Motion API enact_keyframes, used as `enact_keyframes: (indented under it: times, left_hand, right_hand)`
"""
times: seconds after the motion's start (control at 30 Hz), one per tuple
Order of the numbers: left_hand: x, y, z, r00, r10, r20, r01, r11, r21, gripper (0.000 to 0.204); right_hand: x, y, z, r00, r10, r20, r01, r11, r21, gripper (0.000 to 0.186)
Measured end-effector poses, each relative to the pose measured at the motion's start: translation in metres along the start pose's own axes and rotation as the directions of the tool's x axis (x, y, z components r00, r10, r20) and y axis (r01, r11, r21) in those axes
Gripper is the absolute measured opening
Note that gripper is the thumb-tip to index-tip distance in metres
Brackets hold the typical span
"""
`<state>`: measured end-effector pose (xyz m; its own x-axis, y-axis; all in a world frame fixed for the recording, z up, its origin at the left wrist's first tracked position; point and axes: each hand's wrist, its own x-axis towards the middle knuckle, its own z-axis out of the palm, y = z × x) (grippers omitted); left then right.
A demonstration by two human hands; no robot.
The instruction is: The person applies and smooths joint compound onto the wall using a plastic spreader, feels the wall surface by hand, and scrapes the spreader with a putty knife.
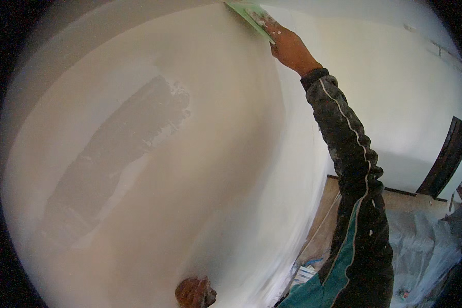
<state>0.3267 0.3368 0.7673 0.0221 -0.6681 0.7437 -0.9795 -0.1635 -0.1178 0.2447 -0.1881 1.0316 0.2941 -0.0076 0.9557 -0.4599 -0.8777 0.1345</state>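
Our right hand (288, 47) grips a flat green trowel (249, 18) high at the pale wall (215, 128); our left hand (194, 292) shows low, partly cut off, its grip impossible to tell.

Left hand (194, 292) and dark sleeve (350, 149) cut off by lower edge, plastic sheeting (421, 241) blurred

- Your right sleeve (350, 154): one, long, black, cloth creased in folds.
- Your cuff (313, 77): black, gathered at the wrist.
- Piping (367, 167): one thin, pale line, running the sleeve's length.
- Teal panel (340, 269): tapering, edged by the piping.
- Sleeve marks: pale dusty patches, white specks.
- Your right hand (288, 47): ungloved, white smears on the fingers.
- Your left hand (195, 292): ungloved, partly visible.
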Motion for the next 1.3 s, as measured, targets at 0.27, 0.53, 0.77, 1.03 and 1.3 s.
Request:
enact_keyframes:
  times: [0.27, 0.53, 0.77, 1.03, 1.3]
  left_hand:
    - [0.017, -0.007, -0.006, 0.999, -0.005, 0.036, 0.003, 0.999, 0.035, 0.019]
    - [0.077, -0.040, 0.010, 0.997, 0.065, 0.050, -0.067, 0.997, 0.038, 0.017]
    - [0.134, -0.010, 0.062, 0.997, 0.055, 0.060, -0.059, 0.996, 0.070, 0.018]
    - [0.143, 0.008, 0.044, 0.995, 0.055, 0.083, -0.065, 0.992, 0.113, 0.021]
    - [0.131, 0.028, 0.062, 0.989, -0.022, 0.150, 0.004, 0.993, 0.121, 0.018]
  right_hand:
    - [0.018, -0.005, 0.008, 0.990, -0.011, 0.140, 0.000, 0.997, 0.073, 0.054]
    - [0.009, 0.025, 0.063, 0.981, -0.192, 0.041, 0.190, 0.980, 0.054, 0.082]
    - [-0.046, 0.074, 0.097, 0.978, -0.086, 0.190, 0.052, 0.982, 0.179, 0.083]
    - [-0.124, 0.054, 0.102, 0.948, -0.027, 0.316, -0.032, 0.983, 0.180, 0.082]
    - [-0.238, 0.042, 0.126, 0.929, -0.018, 0.369, -0.064, 0.976, 0.210, 0.061]
